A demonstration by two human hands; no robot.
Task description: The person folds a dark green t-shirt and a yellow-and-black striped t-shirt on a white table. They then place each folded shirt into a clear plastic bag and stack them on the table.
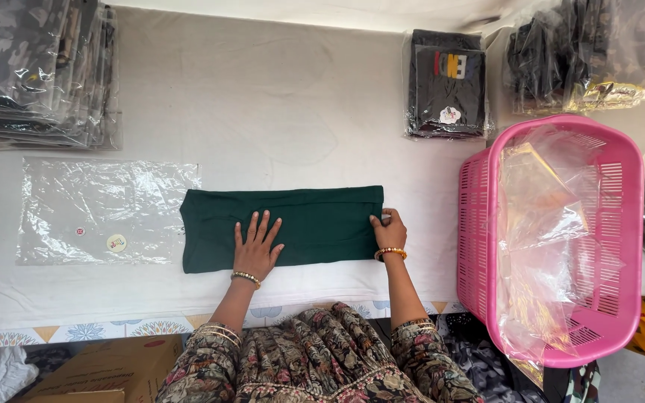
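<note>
View from above of a desk [263, 112] covered in white cloth. At its middle lies 1 dark green folded garment [293, 224], a long flat band, and everything else is placed here relative to it.

Right of the garment stands a pink plastic basket [621, 224] holding loose clear bags. Above and left of the garment sits a stack of bagged camouflage clothes [31, 67]. Directly left of it, touching or nearly touching its end, lies 1 empty clear plastic bag [98, 213], flat. Above and right of it sits a pack of bagged black clothes [448, 82].

The left hand [257, 250] lies flat on the garment's lower middle, fingers spread, holding nothing. The right hand [390, 231] pinches the garment's right edge, fingers closed on the cloth.

Risk, as a judgement: the right end is held only by a pinch, so a pull there could skew the fold or wrinkle the band. The slick bag beside the left end could slide if the cloth pushes against it.
</note>
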